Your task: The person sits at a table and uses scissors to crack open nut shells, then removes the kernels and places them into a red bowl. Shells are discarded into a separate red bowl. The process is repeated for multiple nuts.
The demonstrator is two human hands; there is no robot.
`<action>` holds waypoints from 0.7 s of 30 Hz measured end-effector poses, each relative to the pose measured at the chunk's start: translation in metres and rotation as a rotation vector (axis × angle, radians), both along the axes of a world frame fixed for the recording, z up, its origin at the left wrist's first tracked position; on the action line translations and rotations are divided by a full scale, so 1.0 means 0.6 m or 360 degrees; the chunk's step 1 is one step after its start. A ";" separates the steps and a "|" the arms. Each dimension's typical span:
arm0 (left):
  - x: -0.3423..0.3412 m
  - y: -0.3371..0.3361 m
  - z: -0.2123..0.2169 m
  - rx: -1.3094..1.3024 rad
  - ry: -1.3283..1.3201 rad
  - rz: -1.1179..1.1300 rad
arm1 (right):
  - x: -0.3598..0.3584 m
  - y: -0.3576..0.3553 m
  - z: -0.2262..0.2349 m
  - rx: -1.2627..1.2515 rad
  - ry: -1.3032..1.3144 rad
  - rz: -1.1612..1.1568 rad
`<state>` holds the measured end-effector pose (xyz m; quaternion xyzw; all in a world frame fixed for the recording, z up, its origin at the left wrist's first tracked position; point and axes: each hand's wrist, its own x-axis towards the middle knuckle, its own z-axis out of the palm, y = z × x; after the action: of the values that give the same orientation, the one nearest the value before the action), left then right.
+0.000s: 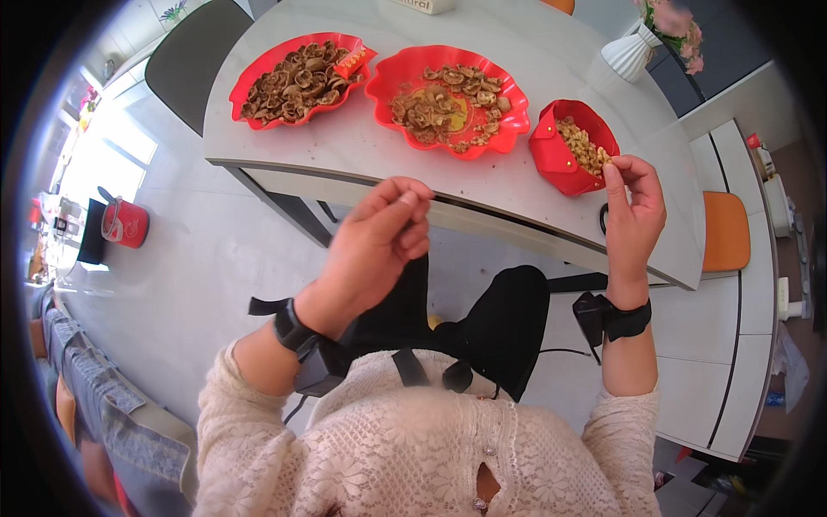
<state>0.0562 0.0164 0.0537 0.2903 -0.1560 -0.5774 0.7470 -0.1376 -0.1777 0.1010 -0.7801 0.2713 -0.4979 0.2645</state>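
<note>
My right hand (636,202) is at the near right rim of a red snap-cornered basket (551,155). Its thumb and fingertips pinch a pale walnut kernel (605,158) at the edge of the walnut kernels (579,142) heaped inside. Just off the table's front edge, my left hand (383,226) is closed, thumb pressed to the curled fingers; whatever it may hold is hidden. The nearest dish to it is a scalloped red tray (512,99), which bears broken walnut shells and pieces (426,112).
Another red tray (245,108) at the left is piled with walnut shells (297,84), and a red wrapper (351,60) lies on its edge. A white vase (631,56) with pink flowers stands far right on the white table (345,159). Grey (194,60) and orange (726,231) chairs flank it.
</note>
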 end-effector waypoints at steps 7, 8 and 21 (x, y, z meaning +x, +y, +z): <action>0.108 0.016 0.075 -0.0015 -0.0624 0.0432 | 0.000 -0.059 -0.008 0.0036 0.0288 -0.0283; 0.125 0.011 0.083 -0.0022 -0.0810 0.0465 | 0.000 -0.063 -0.011 0.0045 0.0296 -0.0280; 0.290 -0.040 0.091 0.0422 -0.1918 0.0534 | -0.029 0.044 -0.092 -0.0020 0.0098 0.0351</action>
<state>0.2301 -0.0076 0.1081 0.6744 -0.4284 -0.2026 0.5663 -0.1548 -0.1511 0.0458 -0.8218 0.1887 -0.4432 0.3045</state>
